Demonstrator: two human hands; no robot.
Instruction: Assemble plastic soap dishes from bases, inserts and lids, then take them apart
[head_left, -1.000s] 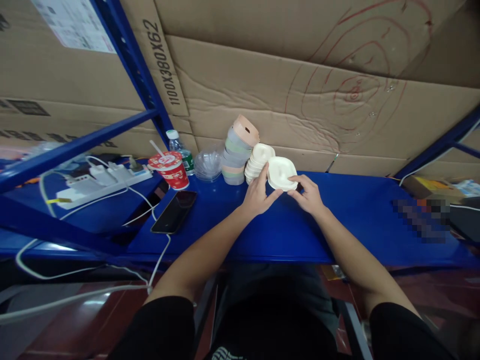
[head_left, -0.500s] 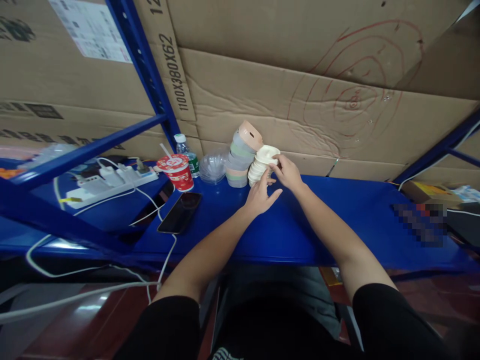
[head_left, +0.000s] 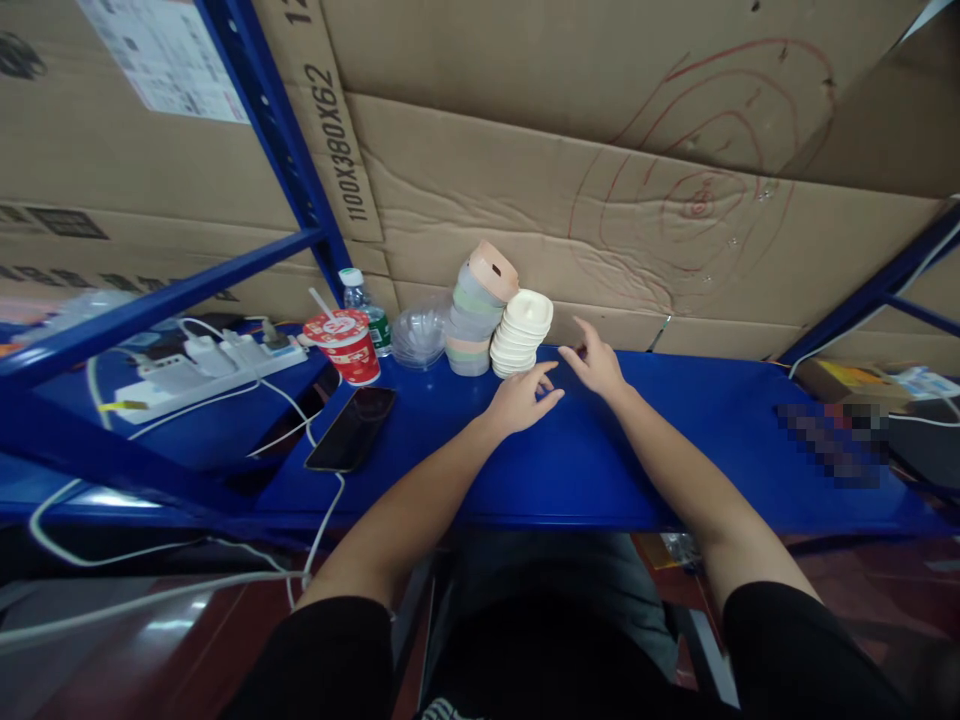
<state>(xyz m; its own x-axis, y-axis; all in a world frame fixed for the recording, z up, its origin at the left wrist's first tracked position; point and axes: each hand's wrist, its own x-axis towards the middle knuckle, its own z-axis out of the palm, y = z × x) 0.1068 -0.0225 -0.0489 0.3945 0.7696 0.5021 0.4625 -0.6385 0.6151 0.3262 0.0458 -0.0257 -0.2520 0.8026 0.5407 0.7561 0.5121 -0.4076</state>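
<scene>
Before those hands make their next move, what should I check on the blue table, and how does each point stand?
1. Right hand empty: ok, fingers parted, apart from the cream stack.
2. Left hand empty: ok, nothing visible in it.
3. Left hand off the cream stack: cannot tell, fingertips are close to its base.
4. Coloured stack straight: not ok, its upper pieces tilt.
5. Red cup upright: ok.
6. Phone away from both hands: ok.
</scene>
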